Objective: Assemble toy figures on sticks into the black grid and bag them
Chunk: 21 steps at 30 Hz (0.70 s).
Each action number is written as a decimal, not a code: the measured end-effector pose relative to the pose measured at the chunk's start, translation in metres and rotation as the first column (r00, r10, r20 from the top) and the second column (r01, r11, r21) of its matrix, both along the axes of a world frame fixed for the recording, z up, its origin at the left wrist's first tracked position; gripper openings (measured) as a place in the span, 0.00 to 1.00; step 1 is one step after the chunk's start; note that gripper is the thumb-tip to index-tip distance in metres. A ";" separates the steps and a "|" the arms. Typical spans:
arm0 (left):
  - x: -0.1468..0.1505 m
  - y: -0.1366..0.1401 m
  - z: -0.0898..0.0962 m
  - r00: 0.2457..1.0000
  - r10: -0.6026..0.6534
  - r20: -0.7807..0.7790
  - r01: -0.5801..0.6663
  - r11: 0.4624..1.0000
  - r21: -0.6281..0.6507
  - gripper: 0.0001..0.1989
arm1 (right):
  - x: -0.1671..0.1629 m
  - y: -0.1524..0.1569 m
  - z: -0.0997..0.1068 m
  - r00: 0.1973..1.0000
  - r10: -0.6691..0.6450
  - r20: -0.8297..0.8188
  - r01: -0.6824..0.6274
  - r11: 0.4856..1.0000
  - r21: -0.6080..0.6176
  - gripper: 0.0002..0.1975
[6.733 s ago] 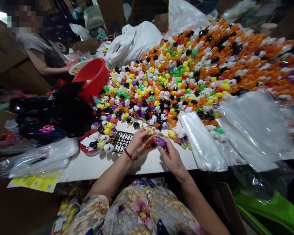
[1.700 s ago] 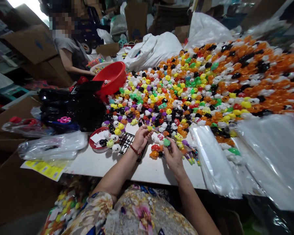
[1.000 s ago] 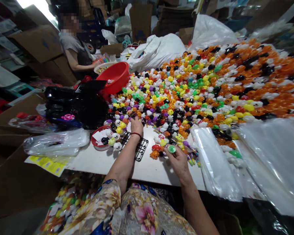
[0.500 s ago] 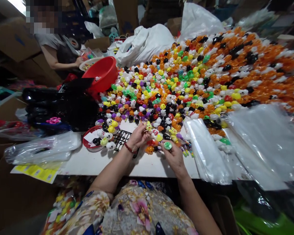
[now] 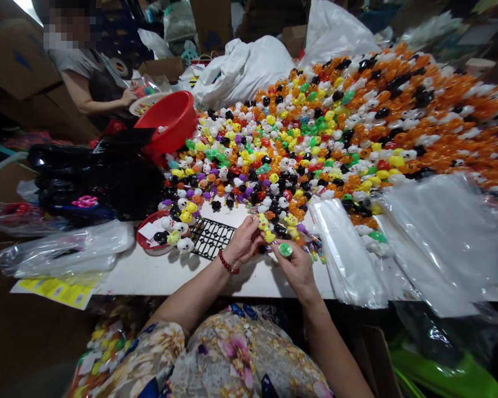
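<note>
My left hand [image 5: 245, 242] is closed, its thumb and fingers pinching a small yellow toy figure [image 5: 263, 223] at the near edge of the toy heap. My right hand [image 5: 297, 268] is also closed, its fingertips close to the lower end of that figure. A round green piece [image 5: 285, 250] shows at its thumb and index finger; whether this is held or worn, I cannot tell. What lies inside the right fingers is hidden. Left of my hands, a black plastic grid [image 5: 213, 240] rests flat on the white table [image 5: 161, 276].
A large heap of small plastic toys [image 5: 307, 149] spreads across the back and right. Clear plastic bags [image 5: 348, 254] lie at the right. To the left are a small red basket [image 5: 143, 243], a black bag [image 5: 124, 182] and a red basin [image 5: 170, 119]. Another person [image 5: 81, 83] stands behind the basin.
My left hand has moved right with the yellow figure, closer to my right hand. More of the black grid is uncovered. My right hand has barely moved.
</note>
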State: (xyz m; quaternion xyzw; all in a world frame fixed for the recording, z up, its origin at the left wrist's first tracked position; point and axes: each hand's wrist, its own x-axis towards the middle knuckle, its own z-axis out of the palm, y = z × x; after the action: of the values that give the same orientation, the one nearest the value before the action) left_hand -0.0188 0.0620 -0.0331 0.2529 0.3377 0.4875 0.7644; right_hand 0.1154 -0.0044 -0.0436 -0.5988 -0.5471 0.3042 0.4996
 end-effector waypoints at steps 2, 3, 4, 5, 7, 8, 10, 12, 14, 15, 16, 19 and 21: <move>0.001 -0.002 0.001 1.000 0.001 -0.021 -0.001 1.000 0.009 0.23 | 0.001 -0.001 0.001 1.000 0.000 -0.011 -0.001 1.000 -0.019 0.15; 0.001 -0.003 0.001 0.999 0.003 -0.035 -0.002 1.000 0.014 0.23 | 0.001 -0.001 0.001 1.000 0.003 -0.023 -0.004 1.000 -0.028 0.16; 0.001 -0.003 0.001 0.999 0.003 -0.046 -0.002 1.000 0.020 0.23 | 0.001 -0.001 0.001 0.999 0.005 -0.038 -0.006 0.999 -0.037 0.16; 0.001 -0.004 0.001 0.999 0.003 -0.054 -0.002 1.000 0.024 0.23 | 0.002 -0.001 0.001 0.999 0.004 -0.054 -0.007 0.999 -0.045 0.16; 0.001 -0.004 0.000 0.998 -0.004 -0.061 0.006 1.000 0.028 0.23 | 0.003 -0.001 0.000 0.997 -0.011 -0.082 0.006 0.998 -0.060 0.17; 0.001 -0.004 0.000 0.998 -0.009 -0.061 0.011 1.000 0.027 0.23 | 0.003 -0.001 0.000 0.995 -0.023 -0.093 0.017 0.998 -0.066 0.18; 0.001 -0.005 -0.001 0.998 -0.024 -0.060 0.026 0.999 0.024 0.23 | 0.005 -0.002 0.000 0.993 -0.040 -0.115 0.032 0.997 -0.072 0.18; 0.001 -0.006 0.000 0.998 -0.036 -0.053 0.037 0.999 0.018 0.23 | 0.007 -0.002 0.000 0.990 -0.039 -0.139 0.028 0.996 -0.079 0.18; 0.001 -0.007 0.000 0.998 -0.041 -0.038 0.042 0.999 0.011 0.24 | 0.009 -0.002 0.001 0.987 -0.014 -0.162 -0.001 0.996 -0.094 0.18; 0.001 -0.007 0.001 0.999 -0.044 -0.030 0.044 0.999 0.008 0.23 | 0.011 -0.003 0.001 0.985 -0.002 -0.172 -0.016 0.995 -0.102 0.19; 0.002 -0.008 0.001 0.999 -0.047 -0.024 0.047 0.999 0.004 0.23 | 0.012 -0.003 0.001 0.983 0.008 -0.182 -0.028 0.993 -0.111 0.19; 0.003 -0.008 0.000 0.997 -0.070 -0.020 0.070 0.998 -0.001 0.22 | 0.015 -0.004 0.002 0.977 0.025 -0.210 -0.056 0.988 -0.144 0.20; 0.003 -0.009 -0.001 0.995 -0.095 -0.015 0.095 0.995 0.013 0.22 | 0.017 -0.004 0.003 0.972 0.026 -0.233 -0.067 0.983 -0.171 0.21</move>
State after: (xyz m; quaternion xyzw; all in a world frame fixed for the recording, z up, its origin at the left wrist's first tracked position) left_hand -0.0157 0.0531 -0.0340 0.2773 0.3274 0.4513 0.7824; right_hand 0.1321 -0.0083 -0.0408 -0.5887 -0.4703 0.4307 0.4967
